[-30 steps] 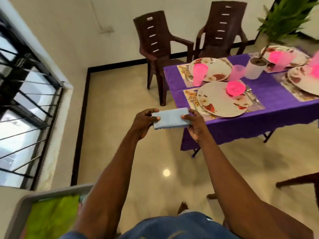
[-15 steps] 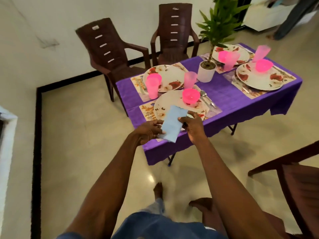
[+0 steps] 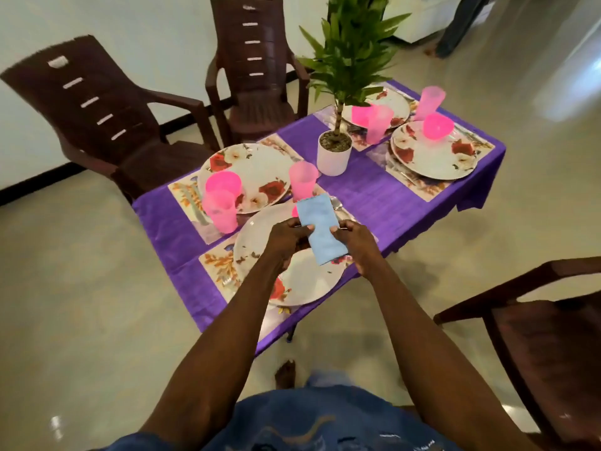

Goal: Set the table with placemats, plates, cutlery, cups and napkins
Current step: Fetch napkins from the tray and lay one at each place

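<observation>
We stood at the near end of the table (image 3: 383, 196), draped in purple cloth, which ran away from us toward one o'clock. Four floral placemats lay on it, each carrying a flowered plate. The nearest plate (image 3: 305, 281) sat right under our hands on its placemat (image 3: 218, 265); the plate at eleven o'clock (image 3: 260, 170) held a pink bowl (image 3: 223, 183), with a pink cup (image 3: 221, 211) standing just beside it on the mat. The plate at two o'clock (image 3: 435, 157) held another pink bowl (image 3: 438, 125). The farthest plate (image 3: 393, 102), toward one o'clock, also had a pink bowl on it, partly hidden behind the potted plant (image 3: 335, 151) at the table's middle. Pink cups stood near the plant at twelve o'clock (image 3: 303, 180) and at one o'clock (image 3: 379, 123), and a further one (image 3: 429, 102) beyond. Cutlery (image 3: 338, 205) showed just past the napkin, blurred.

The folded light-blue napkin (image 3: 320, 229) was held between our two hands above the far edge of the nearest plate, its long side running from twelve to six o'clock. Our left hand (image 3: 286, 239) pinched its left edge, thumb on top; our right hand (image 3: 354, 242) pinched its right edge the same way. The napkin's lower end hung free below both grips.
</observation>
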Demonstrator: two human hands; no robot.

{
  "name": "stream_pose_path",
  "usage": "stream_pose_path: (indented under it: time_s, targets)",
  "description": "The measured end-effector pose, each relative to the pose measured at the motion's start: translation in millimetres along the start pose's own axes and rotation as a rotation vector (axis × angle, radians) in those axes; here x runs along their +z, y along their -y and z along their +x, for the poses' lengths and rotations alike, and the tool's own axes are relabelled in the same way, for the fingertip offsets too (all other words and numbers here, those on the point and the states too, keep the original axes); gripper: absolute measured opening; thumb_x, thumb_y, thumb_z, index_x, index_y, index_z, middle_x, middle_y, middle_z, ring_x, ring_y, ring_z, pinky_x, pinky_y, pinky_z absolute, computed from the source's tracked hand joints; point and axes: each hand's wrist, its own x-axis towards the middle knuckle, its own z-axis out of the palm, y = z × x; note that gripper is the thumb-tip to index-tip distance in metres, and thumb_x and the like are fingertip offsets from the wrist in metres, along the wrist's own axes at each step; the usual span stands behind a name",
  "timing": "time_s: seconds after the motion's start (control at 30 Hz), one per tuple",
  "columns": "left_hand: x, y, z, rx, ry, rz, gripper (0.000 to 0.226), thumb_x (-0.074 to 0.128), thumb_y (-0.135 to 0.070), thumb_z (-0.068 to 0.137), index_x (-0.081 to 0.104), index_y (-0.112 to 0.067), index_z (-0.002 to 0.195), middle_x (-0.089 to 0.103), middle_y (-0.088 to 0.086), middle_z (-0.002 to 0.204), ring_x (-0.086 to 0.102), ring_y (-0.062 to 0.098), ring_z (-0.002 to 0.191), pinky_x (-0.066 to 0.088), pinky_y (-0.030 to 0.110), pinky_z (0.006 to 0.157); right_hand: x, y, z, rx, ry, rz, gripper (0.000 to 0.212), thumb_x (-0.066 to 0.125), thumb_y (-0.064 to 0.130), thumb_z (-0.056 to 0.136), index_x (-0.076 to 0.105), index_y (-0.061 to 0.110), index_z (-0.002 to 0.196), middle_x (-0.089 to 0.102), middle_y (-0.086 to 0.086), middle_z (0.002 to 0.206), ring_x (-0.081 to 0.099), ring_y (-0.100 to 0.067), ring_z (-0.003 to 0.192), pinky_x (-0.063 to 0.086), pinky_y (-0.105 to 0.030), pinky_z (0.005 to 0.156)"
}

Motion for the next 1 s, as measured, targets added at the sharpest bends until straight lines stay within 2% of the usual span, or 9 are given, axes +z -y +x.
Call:
stream_pose_path:
  time_s: [0.07, 0.23, 0.37, 0.47, 0.63, 0.7, 0.8, 0.87, 1.0]
  targets:
    - [19, -3, 19, 0.018, -0.006, -0.002, 0.026, 0.067, 0.003, 0.085, 0.067, 0.003, 0.112, 0.071, 0.02, 0.105, 0.07, 0.032, 0.089, 0.06, 0.035, 0.074, -10, 6, 15, -0.041, -0.096, -0.018, 0.027, 0.069, 0.029, 0.086, 0.07, 0.01, 0.105, 0.073, -0.011, 0.101, 0.07, -0.027, 0.09, 0.058, -0.039, 0.076]
    - [61, 1, 67, 0.089, -0.064, 0.015, 0.028, 0.068, 0.003, 0.084, 0.065, 0.007, 0.111, 0.07, 0.023, 0.105, 0.07, 0.034, 0.087, 0.06, 0.041, 0.078, -40, 15, 62, -0.11, -0.211, -0.109, 0.021, 0.06, 0.023, 0.096, 0.066, 0.009, 0.11, 0.069, -0.006, 0.098, 0.067, -0.018, 0.084, 0.055, -0.024, 0.061]
    - [95, 3, 108, 0.11, -0.279, -0.007, 0.033, 0.072, 0.005, 0.079, 0.056, -0.004, 0.107, 0.068, 0.014, 0.094, 0.067, 0.026, 0.08, 0.06, 0.037, 0.069, -67, 24, 122, -0.095, -0.135, -0.159, 0.017, 0.051, 0.005, 0.096, 0.064, 0.006, 0.106, 0.064, -0.002, 0.09, 0.059, -0.006, 0.071, 0.044, -0.009, 0.051]
    - [120, 11, 143, 0.143, -0.384, 0.046, 0.046, 0.074, 0.007, 0.072, 0.047, -0.009, 0.105, 0.061, 0.011, 0.085, 0.061, 0.023, 0.076, 0.056, 0.042, 0.07, -91, 28, 165, -0.088, -0.066, -0.159, 0.021, 0.053, -0.002, 0.093, 0.061, -0.002, 0.112, 0.064, -0.01, 0.096, 0.061, -0.017, 0.077, 0.048, -0.014, 0.054]
    - [159, 42, 190, 0.048, -0.551, 0.194, 0.022, 0.068, -0.015, 0.054, 0.063, -0.023, 0.073, 0.066, -0.001, 0.075, 0.06, 0.016, 0.069, 0.053, 0.039, 0.073, -132, 34, 221, 0.074, 0.079, -0.188, 0.035, 0.061, -0.001, 0.086, 0.053, 0.008, 0.119, 0.062, -0.015, 0.107, 0.061, -0.026, 0.087, 0.051, -0.033, 0.065]
    - [174, 42, 192, 0.014, -0.607, 0.21, 0.019, 0.068, -0.014, 0.057, 0.067, -0.022, 0.074, 0.067, 0.002, 0.076, 0.057, 0.008, 0.059, 0.05, 0.031, 0.064, -141, 34, 239, 0.091, 0.13, -0.285, 0.036, 0.064, -0.001, 0.081, 0.051, 0.013, 0.112, 0.061, -0.012, 0.1, 0.06, -0.026, 0.084, 0.05, -0.036, 0.069]
    - [183, 43, 200, -0.014, -0.671, 0.224, 0.022, 0.071, 0.004, 0.071, 0.07, -0.012, 0.085, 0.065, 0.008, 0.079, 0.049, 0.003, 0.047, 0.04, 0.02, 0.048, -145, 35, 256, -0.002, 0.225, -0.405, 0.027, 0.064, -0.007, 0.076, 0.052, 0.012, 0.093, 0.057, -0.007, 0.085, 0.054, -0.022, 0.075, 0.042, -0.03, 0.061]
    - [185, 46, 207, -0.029, -0.708, 0.272, 0.024, 0.07, 0.008, 0.073, 0.071, -0.008, 0.092, 0.065, 0.009, 0.082, 0.052, 0.01, 0.053, 0.041, 0.022, 0.049, -146, 33, 266, -0.06, 0.294, -0.473, 0.02, 0.06, -0.01, 0.077, 0.058, 0.01, 0.083, 0.06, -0.007, 0.081, 0.054, -0.022, 0.075, 0.04, -0.029, 0.062]
    - [184, 50, 224, -0.023, -0.742, 0.422, 0.03, 0.069, 0.009, 0.072, 0.071, -0.003, 0.1, 0.068, 0.012, 0.105, 0.063, 0.024, 0.089, 0.049, 0.032, 0.08, -143, 29, 287, -0.08, 0.349, -0.526, 0.023, 0.057, -0.009, 0.077, 0.064, 0.013, 0.082, 0.064, -0.004, 0.086, 0.057, -0.019, 0.078, 0.04, -0.026, 0.063]
